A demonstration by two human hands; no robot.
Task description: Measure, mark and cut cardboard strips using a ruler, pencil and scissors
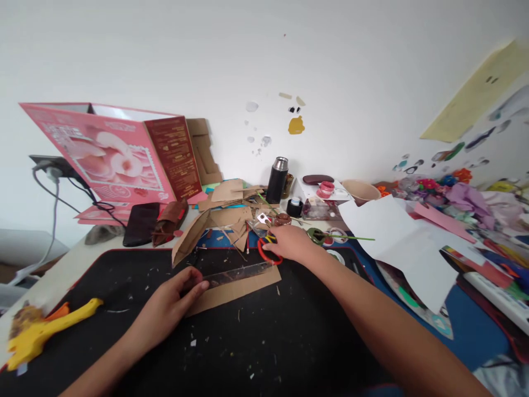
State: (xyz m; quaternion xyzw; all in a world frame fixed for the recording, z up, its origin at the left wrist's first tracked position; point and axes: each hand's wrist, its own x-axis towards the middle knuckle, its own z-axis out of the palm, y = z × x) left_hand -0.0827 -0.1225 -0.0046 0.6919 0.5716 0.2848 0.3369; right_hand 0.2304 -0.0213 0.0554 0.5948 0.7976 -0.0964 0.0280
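Observation:
My left hand is closed at the left end of a clear plastic ruler, thumb and fingers pinching it. The ruler lies along a strip of brown cardboard on the black mat. At the ruler's right end, my right hand is closed on a pair of scissors with a red handle loop; some yellow shows by the fingers. The hand partly covers the scissors, and I cannot make out the blades. Cardboard scraps lie heaped just beyond both hands.
A yellow glue gun lies at the left. Farther back are a black phone, a pink box and a black flask. White paper sheets cover the right side. Small scraps dot the black mat.

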